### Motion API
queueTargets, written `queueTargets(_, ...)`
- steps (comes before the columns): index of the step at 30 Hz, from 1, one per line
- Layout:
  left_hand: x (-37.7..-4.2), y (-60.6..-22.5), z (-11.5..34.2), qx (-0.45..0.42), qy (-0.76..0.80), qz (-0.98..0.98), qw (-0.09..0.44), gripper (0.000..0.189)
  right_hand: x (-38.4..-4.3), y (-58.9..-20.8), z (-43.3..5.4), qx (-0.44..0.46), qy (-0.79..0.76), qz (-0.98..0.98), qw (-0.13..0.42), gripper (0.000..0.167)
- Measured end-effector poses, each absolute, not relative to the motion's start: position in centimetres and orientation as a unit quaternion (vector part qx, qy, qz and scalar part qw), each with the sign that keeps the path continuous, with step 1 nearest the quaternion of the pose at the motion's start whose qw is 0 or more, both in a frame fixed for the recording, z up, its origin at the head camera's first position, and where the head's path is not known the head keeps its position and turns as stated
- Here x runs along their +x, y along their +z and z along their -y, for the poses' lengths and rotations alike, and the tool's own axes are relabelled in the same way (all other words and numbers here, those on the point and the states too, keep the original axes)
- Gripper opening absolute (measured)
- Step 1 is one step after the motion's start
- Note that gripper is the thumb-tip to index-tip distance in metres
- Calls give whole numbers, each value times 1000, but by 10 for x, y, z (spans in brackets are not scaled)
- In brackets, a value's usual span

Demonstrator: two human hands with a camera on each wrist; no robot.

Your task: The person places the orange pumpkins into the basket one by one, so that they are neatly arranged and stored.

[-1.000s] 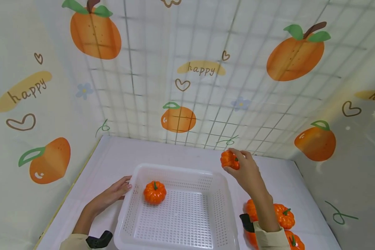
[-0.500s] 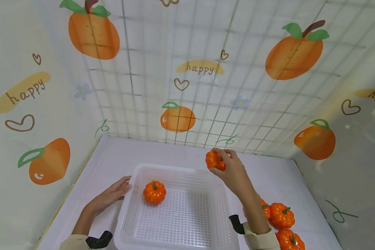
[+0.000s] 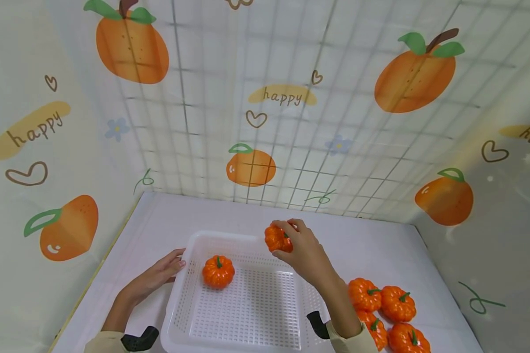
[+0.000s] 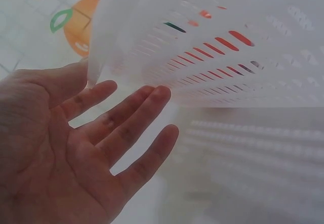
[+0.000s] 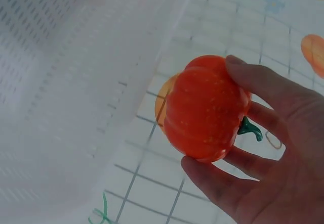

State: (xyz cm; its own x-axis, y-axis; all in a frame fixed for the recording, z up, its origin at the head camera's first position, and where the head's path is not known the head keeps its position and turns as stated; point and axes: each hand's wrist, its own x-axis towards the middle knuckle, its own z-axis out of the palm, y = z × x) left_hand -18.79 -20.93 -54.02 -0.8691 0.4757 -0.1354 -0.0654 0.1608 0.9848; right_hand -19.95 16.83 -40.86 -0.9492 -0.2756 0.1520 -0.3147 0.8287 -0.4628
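Observation:
Thumb and fingers of my right hand (image 3: 306, 255) pinch a small orange toy pumpkin (image 3: 276, 239) above the far side of the white plastic basket (image 3: 247, 314). The right wrist view shows the held pumpkin (image 5: 202, 113) from its ribbed side, green stem toward the palm. My left hand (image 3: 159, 271) is at the basket's left rim. In the left wrist view, the left hand (image 4: 76, 138) has its fingers extended along the outer perforated wall, fingertips right at it. Another pumpkin (image 3: 218, 272) sits inside the basket, toward its far left, stem up.
Several more orange pumpkins (image 3: 398, 304) are grouped on the white tabletop (image 3: 163, 215) right of the basket, beside my right forearm. Behind and at both sides hang white curtains (image 3: 212, 113) printed with oranges, hearts and grid lines.
My right hand has carried its pumpkin leftward from the basket's far right corner to over its far rim. The grouped pumpkins are now less covered by the forearm. The left hand stays put.

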Motion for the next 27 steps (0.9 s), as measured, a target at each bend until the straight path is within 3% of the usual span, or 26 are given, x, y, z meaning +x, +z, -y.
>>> queueTargets(16,-188,-538,209,146,634,-729,212,50,-195,-441,-142,252,209,945,3,66)
queueTargets(27,-187,-539,209,143,630,-733,213,51,-202,-463,-136,278,199,936,-78,66)
